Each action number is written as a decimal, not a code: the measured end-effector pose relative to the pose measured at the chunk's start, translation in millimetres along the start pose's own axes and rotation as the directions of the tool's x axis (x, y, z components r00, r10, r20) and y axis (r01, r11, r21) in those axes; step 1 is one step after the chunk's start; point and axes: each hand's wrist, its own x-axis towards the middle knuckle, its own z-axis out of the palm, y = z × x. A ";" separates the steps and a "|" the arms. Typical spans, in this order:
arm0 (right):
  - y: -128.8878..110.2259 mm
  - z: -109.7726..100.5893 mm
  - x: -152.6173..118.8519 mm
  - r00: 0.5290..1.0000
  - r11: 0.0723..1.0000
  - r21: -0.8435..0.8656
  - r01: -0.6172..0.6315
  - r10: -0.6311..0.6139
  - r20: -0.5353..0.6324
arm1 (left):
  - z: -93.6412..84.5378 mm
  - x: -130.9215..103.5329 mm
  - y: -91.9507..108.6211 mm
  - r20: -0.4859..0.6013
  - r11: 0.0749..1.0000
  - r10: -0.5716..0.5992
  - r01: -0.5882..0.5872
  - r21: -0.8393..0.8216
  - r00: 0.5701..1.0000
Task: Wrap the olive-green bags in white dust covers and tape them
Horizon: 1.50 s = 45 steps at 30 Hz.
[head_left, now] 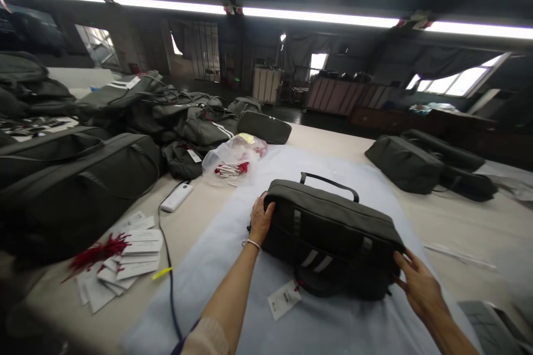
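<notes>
A dark grey-green duffel bag (pixel 333 227) stands on the pale blue sheet (pixel 200 272) in front of me. Two light stripes mark its near side, one handle arches above its top, and another hangs down the front. From that front handle a white hang tag (pixel 284 299) on a red string lies on the sheet. My left hand (pixel 261 217) grips the bag's left end, thumb towards the top edge. At the opposite end my right hand (pixel 418 283) holds the lower right corner, its fingertips partly hidden behind the fabric.
Several similar bags (pixel 195 122) are heaped at the back left, and more bags (pixel 408 163) lie at the right. White tags with red strings (pixel 139 247) spread near a black cable (pixel 169 255) and a white power bank (pixel 177 197). A plastic bag (pixel 233 158) holds more tags.
</notes>
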 end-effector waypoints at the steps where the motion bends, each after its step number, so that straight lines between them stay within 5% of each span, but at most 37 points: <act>1: -3.8 2.5 -4.1 1.000 1.000 0.015 -0.004 0.004 -0.009 | -0.7 1.1 0.4 0.005 1.000 -0.003 0.003 -0.001 1.000; 7: -32.1 18.4 -29.7 0.999 0.996 0.090 -0.016 0.018 -0.026 | -7.2 6.9 12.6 0.064 0.998 -0.026 0.030 -0.050 0.998; 15: -60.1 20.0 -7.9 0.998 0.989 0.136 0.056 -0.056 -0.007 | -30.4 30.9 32.6 0.163 0.997 -0.078 0.074 0.032 0.984; 22: -31.9 24.3 -12.2 0.996 0.998 0.051 0.037 -0.041 0.078 | -35.5 34.6 17.7 0.176 0.991 -0.090 0.072 0.109 0.980; 26: -9.9 -6.1 -8.6 0.994 0.996 -0.055 0.076 -0.071 0.085 | -37.7 31.8 -1.3 0.195 0.996 -0.049 0.033 0.082 0.980; 30: 3.4 -55.1 8.9 0.989 0.946 -0.304 0.117 -0.140 -0.056 | -60.6 38.1 -29.8 0.166 0.995 -0.027 0.010 0.100 0.986; 33: 30.2 -71.4 20.3 0.977 0.869 -0.474 0.142 -0.201 -0.075 | -74.7 36.5 -64.7 0.143 0.967 -0.064 0.026 0.252 0.988; 36: 88.3 -77.9 31.9 0.969 0.777 -0.593 0.212 -0.244 0.027 | -76.4 21.2 -100.1 0.332 0.777 -0.139 -0.105 0.621 0.933; 38: 140.8 -87.7 46.1 0.925 0.503 -0.793 0.345 -0.325 0.197 | -71.6 9.2 -120.5 0.382 0.692 -0.189 -0.154 0.705 0.905; 41: 211.6 -105.6 75.0 0.816 0.218 -0.825 0.521 -0.411 0.406 | -62.4 -1.1 -143.0 0.338 0.613 -0.220 -0.140 0.778 0.915; 43: 233.7 -111.4 88.0 0.793 0.146 -0.829 0.541 -0.417 0.444 | -59.3 -2.7 -148.3 0.321 0.593 -0.223 -0.134 0.794 0.920; 45: 230.7 -109.6 91.6 0.837 0.166 -0.861 0.481 -0.378 0.395 | -60.2 -0.4 -145.9 0.327 0.605 -0.226 -0.131 0.786 0.917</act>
